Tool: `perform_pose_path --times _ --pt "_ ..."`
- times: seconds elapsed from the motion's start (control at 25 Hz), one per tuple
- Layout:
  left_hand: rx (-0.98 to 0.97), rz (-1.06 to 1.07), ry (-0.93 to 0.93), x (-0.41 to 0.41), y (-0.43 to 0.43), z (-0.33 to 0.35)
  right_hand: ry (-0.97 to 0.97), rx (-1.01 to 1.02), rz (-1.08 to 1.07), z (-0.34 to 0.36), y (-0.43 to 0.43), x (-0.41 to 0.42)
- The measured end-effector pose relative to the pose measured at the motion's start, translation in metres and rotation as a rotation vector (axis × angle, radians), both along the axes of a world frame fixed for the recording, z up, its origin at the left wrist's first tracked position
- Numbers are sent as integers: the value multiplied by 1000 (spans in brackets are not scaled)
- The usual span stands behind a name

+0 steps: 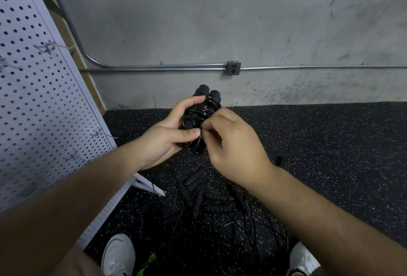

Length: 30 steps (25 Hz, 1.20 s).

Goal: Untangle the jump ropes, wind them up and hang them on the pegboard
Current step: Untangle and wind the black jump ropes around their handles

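My left hand (169, 135) grips a black jump rope bundle (203, 105): two foam handles side by side with thin black cord wound round them. The handle tops stick up above my fingers. My right hand (233, 146) pinches the cord's loose end against the lower part of the bundle, next to my left thumb. On the floor below my hands lies a tangled pile of more black jump ropes (211, 201) with several ribbed foam handles. A white pegboard (39, 108) leans at the left, with bare metal hooks (103, 133) sticking out of it.
The floor is black speckled rubber matting (330, 143). A grey concrete wall with a metal conduit and an outlet box (233, 68) runs behind. The pegboard's white foot (149, 184) reaches onto the mat. My white shoes (119, 256) stand either side of the pile.
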<state>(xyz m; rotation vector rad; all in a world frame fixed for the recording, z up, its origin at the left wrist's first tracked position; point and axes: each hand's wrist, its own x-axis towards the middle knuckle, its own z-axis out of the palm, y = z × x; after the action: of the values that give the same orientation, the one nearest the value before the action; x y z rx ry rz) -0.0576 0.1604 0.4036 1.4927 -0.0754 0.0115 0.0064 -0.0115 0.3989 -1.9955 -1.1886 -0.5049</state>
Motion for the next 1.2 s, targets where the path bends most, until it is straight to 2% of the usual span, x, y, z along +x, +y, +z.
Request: perform_pose_path --times 0.12,0.24,0.32,0.4,0.56,0.72,0.84,0.92,1.12,1.2 --pt "68 88 54 4 12 4 117 18 44 11 -12 10" --pt "243 62 126 5 17 -4 -10 -71 140 10 -13 22" --pt "272 41 113 9 15 -10 -48 -77 160 3 -6 31" --pt "255 59 69 10 11 -13 28 -60 138 -1 -4 39" --pt "340 150 40 11 6 -17 127 -148 106 -6 -5 43" --pt "379 219 26 13 -3 -21 -1 -188 -48 -10 2 41" --pt "553 249 4 12 -6 -21 -41 -259 -90 -9 7 36" --pt "614 253 -5 12 -7 -25 18 -290 -118 -4 7 36" --pt "565 254 23 10 -11 -38 314 -288 -236 -1 4 50" --pt "592 266 34 7 -10 -45 321 -283 -205 -8 7 49"
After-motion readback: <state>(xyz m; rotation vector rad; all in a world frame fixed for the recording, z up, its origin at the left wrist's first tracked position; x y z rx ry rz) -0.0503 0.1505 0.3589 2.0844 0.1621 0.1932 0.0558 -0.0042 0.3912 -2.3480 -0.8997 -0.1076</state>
